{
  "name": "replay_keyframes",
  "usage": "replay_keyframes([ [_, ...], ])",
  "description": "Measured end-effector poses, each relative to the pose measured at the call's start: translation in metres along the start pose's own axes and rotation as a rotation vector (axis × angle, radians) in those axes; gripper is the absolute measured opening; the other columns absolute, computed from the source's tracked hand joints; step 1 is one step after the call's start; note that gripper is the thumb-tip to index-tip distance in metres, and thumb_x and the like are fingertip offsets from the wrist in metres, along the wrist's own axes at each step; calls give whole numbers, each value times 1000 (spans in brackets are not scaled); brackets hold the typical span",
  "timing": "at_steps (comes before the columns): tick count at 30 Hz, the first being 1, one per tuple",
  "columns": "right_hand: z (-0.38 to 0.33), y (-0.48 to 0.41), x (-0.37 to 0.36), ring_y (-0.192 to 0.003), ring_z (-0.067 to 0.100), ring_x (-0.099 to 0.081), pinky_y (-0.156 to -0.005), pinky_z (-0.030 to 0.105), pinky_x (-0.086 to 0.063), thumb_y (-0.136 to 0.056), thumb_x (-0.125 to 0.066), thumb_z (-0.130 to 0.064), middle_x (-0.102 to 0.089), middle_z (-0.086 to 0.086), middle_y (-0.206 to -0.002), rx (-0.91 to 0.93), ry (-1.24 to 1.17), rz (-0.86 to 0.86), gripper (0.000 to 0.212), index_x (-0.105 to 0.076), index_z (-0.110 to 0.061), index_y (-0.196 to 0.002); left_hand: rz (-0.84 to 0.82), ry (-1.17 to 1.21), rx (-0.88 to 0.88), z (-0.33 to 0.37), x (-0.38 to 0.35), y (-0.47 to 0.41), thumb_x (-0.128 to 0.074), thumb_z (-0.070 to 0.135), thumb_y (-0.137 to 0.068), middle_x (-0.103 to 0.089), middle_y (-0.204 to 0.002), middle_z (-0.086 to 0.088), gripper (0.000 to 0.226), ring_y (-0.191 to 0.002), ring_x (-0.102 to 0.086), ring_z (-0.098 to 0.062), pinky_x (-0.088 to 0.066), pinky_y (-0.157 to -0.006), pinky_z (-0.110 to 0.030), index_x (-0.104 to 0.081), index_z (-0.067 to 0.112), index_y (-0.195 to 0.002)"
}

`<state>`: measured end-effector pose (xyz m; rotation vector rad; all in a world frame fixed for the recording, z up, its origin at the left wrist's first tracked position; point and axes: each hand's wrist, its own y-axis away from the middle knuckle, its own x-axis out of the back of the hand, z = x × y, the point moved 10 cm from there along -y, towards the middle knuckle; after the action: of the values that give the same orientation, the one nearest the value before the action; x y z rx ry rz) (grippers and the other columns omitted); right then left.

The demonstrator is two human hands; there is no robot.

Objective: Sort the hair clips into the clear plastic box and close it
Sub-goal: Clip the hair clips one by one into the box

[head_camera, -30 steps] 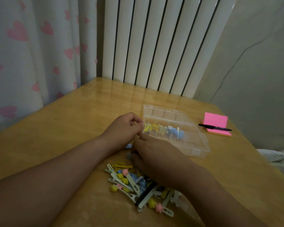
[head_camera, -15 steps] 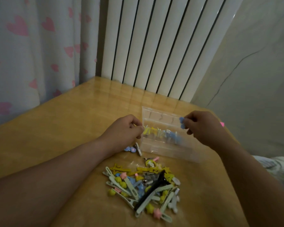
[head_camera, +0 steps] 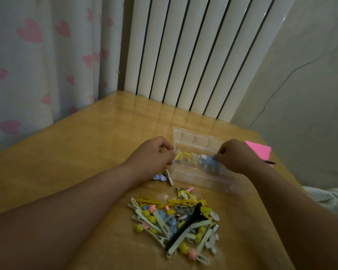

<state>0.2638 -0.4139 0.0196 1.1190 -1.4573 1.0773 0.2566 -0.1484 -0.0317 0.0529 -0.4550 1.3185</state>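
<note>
The clear plastic box lies open on the wooden table, its lid tipped up behind it. A row of yellow and blue hair clips stands inside. My left hand pinches a yellow clip at the row's left end. At the row's right end my right hand pinches a blue clip over the box. A pile of loose hair clips, yellow, pink, blue, pale green and one long black, lies in front of the box.
Two small clips lie left of the box by my left wrist. A pink sticky-note pad with a pen lies right of the box. A white radiator and a heart-patterned curtain stand behind the table.
My right hand left the pile, lifted a blue clip above the box, then lowered it to the right end of the row. My left hand stayed at the row's left end.
</note>
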Motion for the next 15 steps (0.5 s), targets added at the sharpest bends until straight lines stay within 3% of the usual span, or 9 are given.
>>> replay_keyframes([
  [4,4,8,6,-72,10,-60,-58,27,-45,-99,-69,-30,-74,3,-89,10,-75,123,18,-75,-15,-91,4,9,6,2,1,1,-67,32,-99,-78,-81,7,6,-63,-63,-5,-56,-74,-38,-68,26,-102],
  [11,-18,72,37,-72,1,-62,-59,21,-40,-101,-68,-28,-67,-15,-79,182,-446,412,12,-72,-24,-91,11,14,20,5,1,5,-67,29,-100,-78,-79,5,8,-66,-63,-5,-55,-76,-36,-70,23,-103],
  [15,-49,111,38,-74,-1,-62,-60,20,-43,-99,-70,-31,-67,-16,-76,350,-524,356,9,-72,-31,-90,-7,10,15,6,1,6,-67,29,-101,-77,-77,9,8,-63,-61,-3,-53,-72,-33,-69,22,-104],
])
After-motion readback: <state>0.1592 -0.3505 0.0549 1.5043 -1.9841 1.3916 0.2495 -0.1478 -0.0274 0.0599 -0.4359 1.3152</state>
